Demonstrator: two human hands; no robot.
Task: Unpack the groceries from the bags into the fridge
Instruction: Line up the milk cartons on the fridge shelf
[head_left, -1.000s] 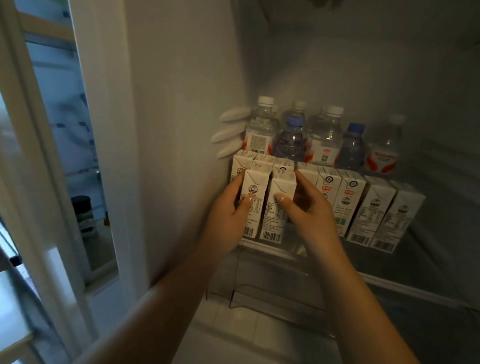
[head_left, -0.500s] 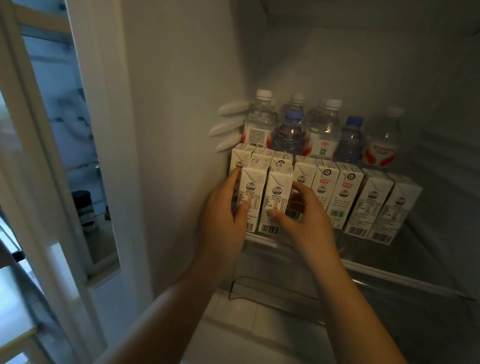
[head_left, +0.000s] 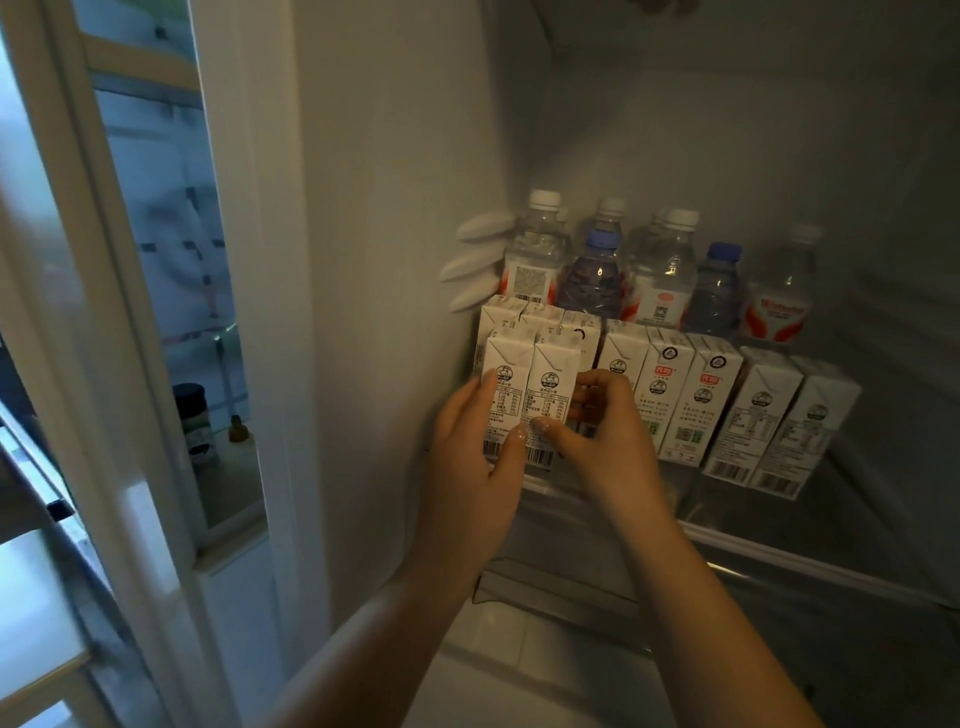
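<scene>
Two white milk cartons (head_left: 530, 387) stand side by side at the front left of the fridge shelf (head_left: 810, 558). My left hand (head_left: 475, 467) wraps the left carton, thumb across its barcode. My right hand (head_left: 605, 436) grips the right carton, thumb on its front and fingers curled round its right side. More cartons stand behind these two, against the fridge's left wall. A row of white cartons (head_left: 722, 415) runs to the right along the shelf. Water bottles (head_left: 665, 270) with white and blue caps fill the back row.
Three white shelf-support ribs (head_left: 480, 267) stick out of the fridge's left wall beside the bottles. A clear drawer (head_left: 571, 582) sits under the shelf. Left of the fridge wall, a door shelf (head_left: 228, 467) holds a dark-lidded jar and a small bottle.
Both hands slid down the two front cartons, from near their tops to their lower halves. The cartons now stand upright and flush on the shelf's left end.
</scene>
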